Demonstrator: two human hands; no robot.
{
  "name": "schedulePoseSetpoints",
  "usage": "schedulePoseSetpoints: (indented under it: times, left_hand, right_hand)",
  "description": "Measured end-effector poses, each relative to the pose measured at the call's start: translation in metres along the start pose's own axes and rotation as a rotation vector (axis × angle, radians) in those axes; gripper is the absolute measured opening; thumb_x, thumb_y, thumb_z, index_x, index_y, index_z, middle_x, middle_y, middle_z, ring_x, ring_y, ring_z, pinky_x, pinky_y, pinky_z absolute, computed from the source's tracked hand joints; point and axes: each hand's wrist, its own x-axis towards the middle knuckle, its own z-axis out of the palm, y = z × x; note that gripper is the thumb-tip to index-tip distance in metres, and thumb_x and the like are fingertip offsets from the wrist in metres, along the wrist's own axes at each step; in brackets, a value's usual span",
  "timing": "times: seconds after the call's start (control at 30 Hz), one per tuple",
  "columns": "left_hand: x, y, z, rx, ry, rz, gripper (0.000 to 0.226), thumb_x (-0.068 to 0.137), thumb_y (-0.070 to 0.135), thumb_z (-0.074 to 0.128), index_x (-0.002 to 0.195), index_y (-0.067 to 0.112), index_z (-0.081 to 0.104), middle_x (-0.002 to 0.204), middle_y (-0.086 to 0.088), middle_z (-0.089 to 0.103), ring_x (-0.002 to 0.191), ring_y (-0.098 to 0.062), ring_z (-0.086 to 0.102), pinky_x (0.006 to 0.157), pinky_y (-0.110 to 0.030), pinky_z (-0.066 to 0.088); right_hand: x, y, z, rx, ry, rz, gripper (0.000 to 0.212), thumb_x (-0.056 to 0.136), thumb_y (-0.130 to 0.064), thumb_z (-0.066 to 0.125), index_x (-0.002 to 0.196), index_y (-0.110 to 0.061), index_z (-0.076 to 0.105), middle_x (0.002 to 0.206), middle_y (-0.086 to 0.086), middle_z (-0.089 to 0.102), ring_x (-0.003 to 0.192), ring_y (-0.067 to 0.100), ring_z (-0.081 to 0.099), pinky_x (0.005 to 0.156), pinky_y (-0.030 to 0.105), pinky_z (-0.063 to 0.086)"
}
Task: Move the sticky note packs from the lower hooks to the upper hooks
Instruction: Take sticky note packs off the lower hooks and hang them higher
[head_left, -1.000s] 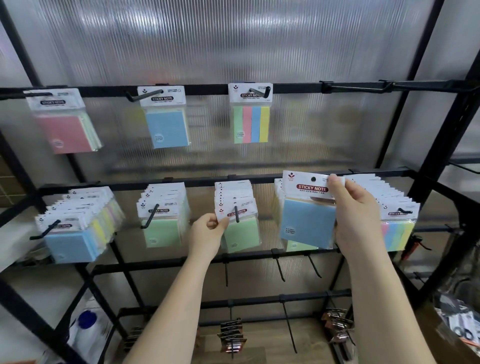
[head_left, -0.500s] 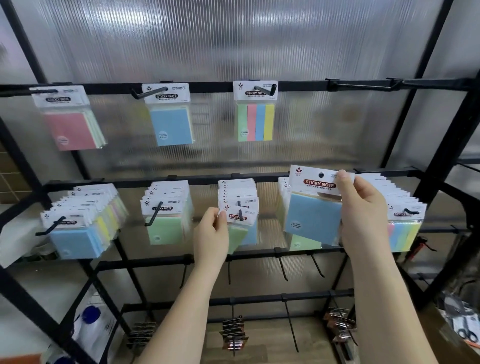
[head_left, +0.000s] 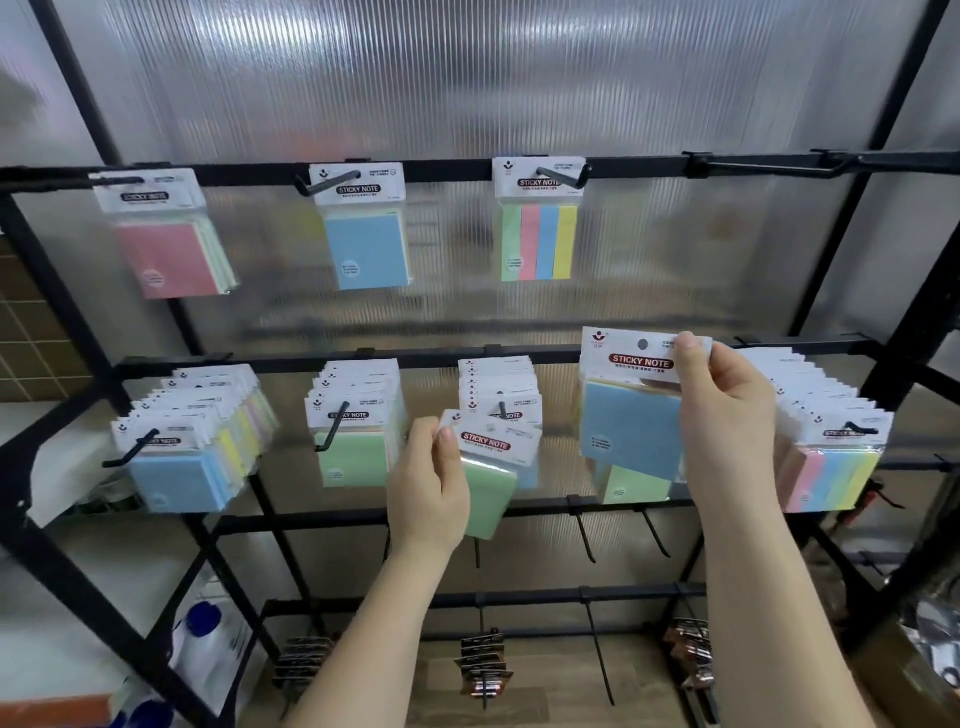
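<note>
My right hand (head_left: 727, 415) pinches the header card of a blue sticky note pack (head_left: 631, 421), held free in front of the lower rail. A green pack (head_left: 488, 478) sits tilted in my left hand (head_left: 428, 483), pinched at its header, off the third lower hook (head_left: 502, 410). The lower rail (head_left: 426, 358) carries several full hooks of packs. On the upper rail (head_left: 447, 169) hang a pink pack (head_left: 166, 254), a blue pack (head_left: 366, 249) and a striped pack (head_left: 540, 241). An upper hook (head_left: 769, 169) at the right is bare.
Black metal frame posts (head_left: 914, 291) stand at both sides against a ribbed translucent panel. Below are more rails with bare hooks (head_left: 584, 530) and small dark packets (head_left: 483, 660). A white bottle with a blue cap (head_left: 202, 623) stands at the lower left.
My left hand has pulled the green pack off its lower hook and tilted it. The blue pack in my right hand has risen slightly.
</note>
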Motion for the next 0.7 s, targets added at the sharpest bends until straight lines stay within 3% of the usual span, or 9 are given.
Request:
schedulePoseSetpoints:
  times: [0.2,0.33,0.5,0.6,0.7]
  left_hand:
    - [0.028,0.000,-0.030,-0.011,0.181,0.027,0.025,0.096,0.027,0.034,0.075,0.015,0.039,0.056,0.012,0.034,0.054,0.003,0.040,0.050,-0.012,0.029]
    - [0.046,-0.002,-0.057,-0.041,0.321,-0.052,0.020,0.097,0.014,0.037,0.077,0.011,0.041,0.061,0.013,0.037,0.058,0.005,0.043,0.054,-0.011,0.031]
    - [0.062,-0.006,-0.094,-0.066,0.508,-0.174,0.026,0.100,0.011,0.037,0.075,0.008,0.036,0.058,0.008,0.031,0.049,0.001,0.037,0.049,-0.013,0.028]
    - [0.071,-0.014,-0.117,-0.052,0.566,-0.201,0.030,0.100,0.014,0.037,0.071,0.020,0.034,0.061,0.008,0.035,0.052,0.001,0.038,0.052,-0.017,0.028]
    - [0.077,-0.017,-0.134,-0.039,0.604,-0.194,0.031,0.100,0.017,0.037,0.071,0.027,0.034,0.064,0.012,0.041,0.055,0.005,0.044,0.054,-0.019,0.033]
  right_hand:
    - [-0.001,-0.001,0.030,0.036,-0.031,-0.093,0.036,0.097,-0.030,0.052,0.072,-0.005,0.058,0.067,-0.007,0.056,0.066,0.005,0.043,0.061,0.024,0.032]
    - [-0.010,-0.016,0.063,0.074,-0.010,-0.231,0.034,0.097,-0.018,0.053,0.064,-0.025,0.056,0.054,-0.024,0.055,0.057,-0.008,0.045,0.057,0.007,0.034]
    - [-0.019,-0.030,0.108,0.038,-0.005,-0.412,0.042,0.094,-0.016,0.057,0.056,-0.025,0.043,0.048,-0.014,0.039,0.050,-0.001,0.036,0.052,0.012,0.026]
    - [-0.022,-0.042,0.134,0.039,-0.020,-0.513,0.046,0.092,-0.013,0.059,0.061,-0.039,0.037,0.051,-0.027,0.048,0.051,-0.005,0.043,0.052,0.006,0.029]
    - [-0.026,-0.056,0.157,0.066,-0.032,-0.605,0.039,0.091,-0.014,0.060,0.063,-0.033,0.042,0.053,-0.031,0.048,0.051,-0.007,0.043,0.052,0.004,0.029]
